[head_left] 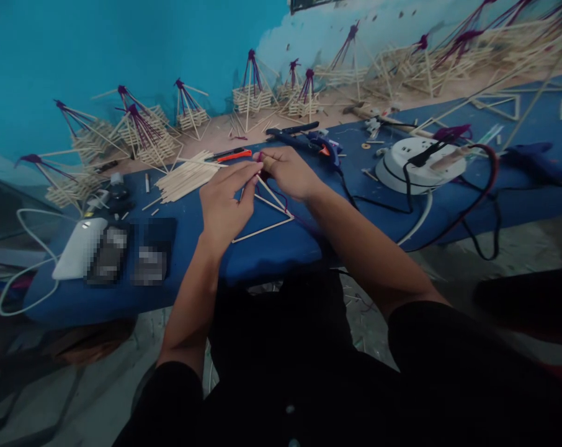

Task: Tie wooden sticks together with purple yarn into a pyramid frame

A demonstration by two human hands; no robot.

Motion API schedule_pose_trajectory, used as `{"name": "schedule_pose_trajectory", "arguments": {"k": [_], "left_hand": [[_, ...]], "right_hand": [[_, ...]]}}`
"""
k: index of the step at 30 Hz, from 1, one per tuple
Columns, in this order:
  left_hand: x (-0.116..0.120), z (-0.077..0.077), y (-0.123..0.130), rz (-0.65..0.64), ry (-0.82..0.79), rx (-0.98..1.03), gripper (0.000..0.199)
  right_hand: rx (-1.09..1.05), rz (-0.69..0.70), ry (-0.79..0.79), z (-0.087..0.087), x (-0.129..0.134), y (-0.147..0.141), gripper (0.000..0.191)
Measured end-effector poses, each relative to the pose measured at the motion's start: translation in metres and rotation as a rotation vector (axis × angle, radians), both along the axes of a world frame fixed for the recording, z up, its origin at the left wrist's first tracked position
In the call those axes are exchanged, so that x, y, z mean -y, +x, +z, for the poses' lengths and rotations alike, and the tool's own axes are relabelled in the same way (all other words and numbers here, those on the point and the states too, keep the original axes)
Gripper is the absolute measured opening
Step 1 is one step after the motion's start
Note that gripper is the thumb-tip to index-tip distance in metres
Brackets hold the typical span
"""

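Both hands meet at the top of a small pyramid frame of thin wooden sticks (267, 234), which stands on the blue table. My left hand (227, 202) pinches purple yarn (261, 158) at the tip where the sticks come together. Fingers of my right hand (290, 172) are closed on the same yarn, close against the left fingertips. A loose strand of the yarn hangs down along the frame's right side. The fingers partly hide the tip.
Behind the left hand lie a bundle of sticks (188, 178) and an orange cutter knife (234, 155). Pliers (293, 130), a glue gun (327, 151) and a white power strip (420, 164) with cables are to the right. Finished-looking stick hangers (253, 93) line the wall; a phone (108, 251) lies left.
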State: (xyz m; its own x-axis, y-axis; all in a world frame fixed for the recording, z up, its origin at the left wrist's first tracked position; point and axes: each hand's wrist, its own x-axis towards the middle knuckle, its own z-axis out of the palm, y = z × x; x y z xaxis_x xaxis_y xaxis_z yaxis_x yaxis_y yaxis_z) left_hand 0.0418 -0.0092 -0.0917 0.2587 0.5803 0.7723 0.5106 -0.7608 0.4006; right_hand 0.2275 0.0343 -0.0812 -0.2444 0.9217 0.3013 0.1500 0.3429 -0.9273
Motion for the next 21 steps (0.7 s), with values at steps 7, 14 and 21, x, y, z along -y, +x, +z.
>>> {"name": "schedule_pose_trajectory", "arguments": {"k": [7, 14, 21], "left_hand": [[0.003, 0.004, 0.000, 0.025, 0.004, -0.017, 0.028], [0.005, 0.005, 0.000, 0.058, 0.089, -0.048, 0.028], [0.005, 0.006, -0.001, 0.025, 0.022, -0.032, 0.027]], "right_hand": [[-0.022, 0.023, -0.241, -0.008, 0.002, 0.013, 0.031], [0.734, -0.156, -0.120, -0.010, 0.009, 0.064, 0.011], [0.904, -0.104, -0.103, 0.013, 0.014, 0.100, 0.050]]}}
